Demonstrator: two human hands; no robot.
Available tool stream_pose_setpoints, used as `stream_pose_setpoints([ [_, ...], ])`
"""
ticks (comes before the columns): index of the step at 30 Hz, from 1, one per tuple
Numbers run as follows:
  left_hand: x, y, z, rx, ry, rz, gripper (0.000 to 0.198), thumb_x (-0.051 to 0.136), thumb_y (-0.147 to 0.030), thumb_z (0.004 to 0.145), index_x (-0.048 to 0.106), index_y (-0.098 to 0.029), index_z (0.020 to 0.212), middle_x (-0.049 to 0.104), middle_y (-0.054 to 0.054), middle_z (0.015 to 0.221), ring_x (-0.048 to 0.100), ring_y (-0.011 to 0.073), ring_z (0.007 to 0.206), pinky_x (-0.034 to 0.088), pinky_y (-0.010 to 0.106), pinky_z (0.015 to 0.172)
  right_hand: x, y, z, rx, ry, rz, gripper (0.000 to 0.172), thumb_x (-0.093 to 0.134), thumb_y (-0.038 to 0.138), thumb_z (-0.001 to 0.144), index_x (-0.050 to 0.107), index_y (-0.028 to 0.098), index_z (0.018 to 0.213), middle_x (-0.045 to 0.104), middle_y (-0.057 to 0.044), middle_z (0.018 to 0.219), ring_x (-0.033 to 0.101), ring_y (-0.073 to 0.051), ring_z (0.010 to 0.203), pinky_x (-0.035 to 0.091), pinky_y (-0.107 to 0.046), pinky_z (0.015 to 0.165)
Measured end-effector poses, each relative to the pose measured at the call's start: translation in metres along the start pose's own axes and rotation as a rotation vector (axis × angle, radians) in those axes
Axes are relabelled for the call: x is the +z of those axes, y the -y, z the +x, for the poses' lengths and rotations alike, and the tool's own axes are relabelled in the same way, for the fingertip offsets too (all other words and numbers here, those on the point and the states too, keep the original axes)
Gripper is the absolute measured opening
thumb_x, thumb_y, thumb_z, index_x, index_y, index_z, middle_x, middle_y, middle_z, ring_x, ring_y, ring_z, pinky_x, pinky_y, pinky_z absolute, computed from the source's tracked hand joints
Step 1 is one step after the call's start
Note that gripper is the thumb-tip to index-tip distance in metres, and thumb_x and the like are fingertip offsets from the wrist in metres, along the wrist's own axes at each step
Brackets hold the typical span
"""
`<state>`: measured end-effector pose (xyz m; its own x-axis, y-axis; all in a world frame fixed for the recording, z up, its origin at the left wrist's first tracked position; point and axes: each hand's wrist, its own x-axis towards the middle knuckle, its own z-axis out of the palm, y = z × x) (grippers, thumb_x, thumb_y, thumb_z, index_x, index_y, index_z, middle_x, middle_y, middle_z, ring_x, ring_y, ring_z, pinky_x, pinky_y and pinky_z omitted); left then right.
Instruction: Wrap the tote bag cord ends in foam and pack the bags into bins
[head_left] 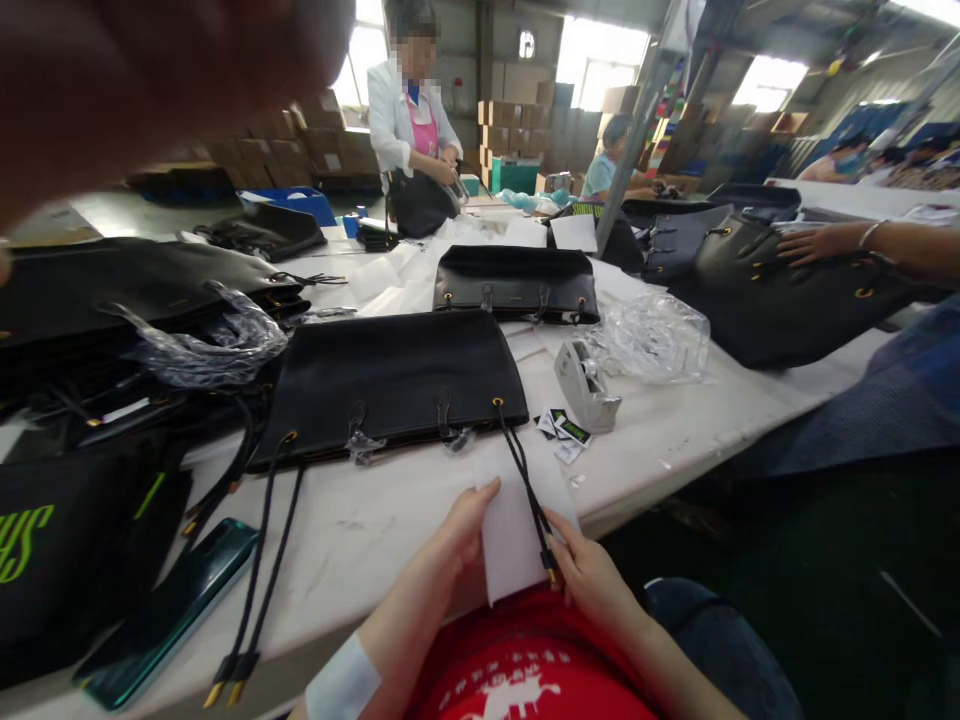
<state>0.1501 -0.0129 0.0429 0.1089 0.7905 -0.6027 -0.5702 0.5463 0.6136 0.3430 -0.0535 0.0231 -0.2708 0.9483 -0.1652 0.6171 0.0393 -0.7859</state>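
Note:
A black bag [397, 375] lies flat on the table in front of me, its clear-wrapped handles along the near edge. Dark drawstring cords with gold tips hang from its eyelets. Between my hands is a thin white sheet [514, 545]; my left hand [461, 525] pinches its left edge, thumb on top. My right hand [589, 570] closes at the sheet's right side around the right-hand cord [536, 510], close to its gold tips. Part of the right fingers is hidden behind cord and paper.
A tape dispenser [585, 385], small labels [562, 430] and crumpled clear plastic [652, 335] sit to the right. More bags [142, 285] and a phone [169, 610] are left. Another person's hand [821, 242] rests on a bag. A large blurred shape covers the upper left.

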Motion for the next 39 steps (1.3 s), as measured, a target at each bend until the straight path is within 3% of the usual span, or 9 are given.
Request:
stream_pose_setpoints([
  [3, -0.001, 0.000, 0.001, -0.056, 0.017, -0.014, 0.027, 0.054, -0.032, 0.089, 0.065, -0.009, 0.093, 0.071, 0.013, 0.077, 0.067, 0.0231, 0.064, 0.057, 0.039, 0.072, -0.007, 0.001, 0.002, -0.102, -0.104, -0.381, 0.047, 0.036, 0.042, 0.097, 0.055, 0.023, 0.135, 0.070, -0.007, 0.082, 0.068, -0.021, 0.074, 0.052, -0.033, 0.074],
  [6, -0.001, -0.001, 0.002, -0.050, 0.020, -0.014, 0.026, 0.054, -0.031, 0.089, 0.065, -0.008, 0.094, 0.071, 0.013, 0.077, 0.068, 0.0230, 0.065, 0.057, 0.037, 0.071, -0.007, 0.001, 0.005, -0.209, -0.268, -0.553, 0.047, 0.044, 0.038, 0.094, 0.052, 0.022, 0.137, 0.068, -0.011, 0.098, 0.066, -0.025, 0.086, 0.051, -0.036, 0.080],
  [10, -0.003, 0.000, 0.004, -0.019, 0.015, -0.021, 0.025, 0.054, -0.030, 0.089, 0.065, -0.008, 0.093, 0.071, 0.014, 0.078, 0.068, 0.0231, 0.067, 0.057, 0.035, 0.069, 0.001, 0.000, 0.009, -0.350, -0.299, -0.524, 0.041, 0.042, 0.029, 0.095, 0.054, 0.019, 0.133, 0.065, -0.011, 0.105, 0.063, -0.024, 0.096, 0.051, -0.035, 0.086],
  [18, -0.005, 0.002, 0.007, 0.030, 0.001, 0.016, 0.027, 0.057, -0.033, 0.088, 0.065, -0.007, 0.093, 0.071, 0.014, 0.079, 0.067, 0.0231, 0.064, 0.057, 0.036, 0.066, 0.005, 0.012, 0.008, -0.333, -0.223, -0.475, 0.045, 0.048, 0.016, 0.086, 0.055, 0.016, 0.130, 0.062, -0.010, 0.107, 0.061, -0.023, 0.097, 0.051, -0.035, 0.090],
  [22, -0.002, 0.000, 0.005, -0.021, 0.026, -0.034, 0.030, 0.054, -0.035, 0.090, 0.065, -0.007, 0.091, 0.072, 0.015, 0.079, 0.068, 0.0235, 0.066, 0.057, 0.037, 0.069, 0.003, 0.016, 0.004, -0.359, -0.294, -0.579, 0.045, 0.040, 0.008, 0.086, 0.061, 0.018, 0.125, 0.063, -0.011, 0.100, 0.060, -0.024, 0.095, 0.050, -0.040, 0.091],
  [27, -0.003, 0.003, 0.005, -0.006, 0.011, -0.032, 0.031, 0.054, -0.035, 0.089, 0.066, -0.006, 0.093, 0.072, 0.016, 0.081, 0.068, 0.0231, 0.065, 0.058, 0.036, 0.067, 0.010, 0.016, -0.003, -0.468, -0.192, -0.500, 0.046, 0.051, 0.021, 0.089, 0.056, 0.014, 0.134, 0.049, -0.015, 0.141, 0.044, -0.029, 0.131, 0.039, -0.046, 0.112],
  [30, -0.003, 0.006, 0.009, 0.055, 0.038, -0.009, 0.027, 0.062, -0.029, 0.084, 0.067, -0.006, 0.097, 0.073, 0.016, 0.084, 0.068, 0.0223, 0.065, 0.057, 0.033, 0.064, 0.016, 0.008, -0.003, -0.480, -0.144, -0.431, 0.045, 0.042, 0.021, 0.095, 0.051, 0.014, 0.138, 0.046, -0.013, 0.145, 0.044, -0.024, 0.133, 0.040, -0.043, 0.113],
  [33, -0.001, 0.005, 0.016, 0.166, 0.051, 0.074, 0.032, 0.072, -0.024, 0.074, 0.067, -0.007, 0.101, 0.073, 0.015, 0.083, 0.068, 0.0224, 0.066, 0.056, 0.031, 0.060, 0.021, -0.002, -0.001, -0.535, -0.181, -0.399, 0.045, 0.037, 0.017, 0.096, 0.050, 0.014, 0.139, 0.047, -0.013, 0.144, 0.046, -0.023, 0.132, 0.042, -0.041, 0.112],
  [39, 0.002, 0.004, 0.030, 0.284, -0.003, 0.187, 0.040, 0.080, -0.031, 0.066, 0.070, -0.009, 0.098, 0.074, 0.014, 0.084, 0.069, 0.0247, 0.073, 0.056, 0.031, 0.065, 0.026, -0.002, -0.002, -0.638, -0.213, -0.426, 0.048, 0.038, 0.008, 0.092, 0.051, 0.013, 0.138, 0.048, -0.013, 0.143, 0.044, -0.025, 0.133, 0.043, -0.045, 0.111],
])
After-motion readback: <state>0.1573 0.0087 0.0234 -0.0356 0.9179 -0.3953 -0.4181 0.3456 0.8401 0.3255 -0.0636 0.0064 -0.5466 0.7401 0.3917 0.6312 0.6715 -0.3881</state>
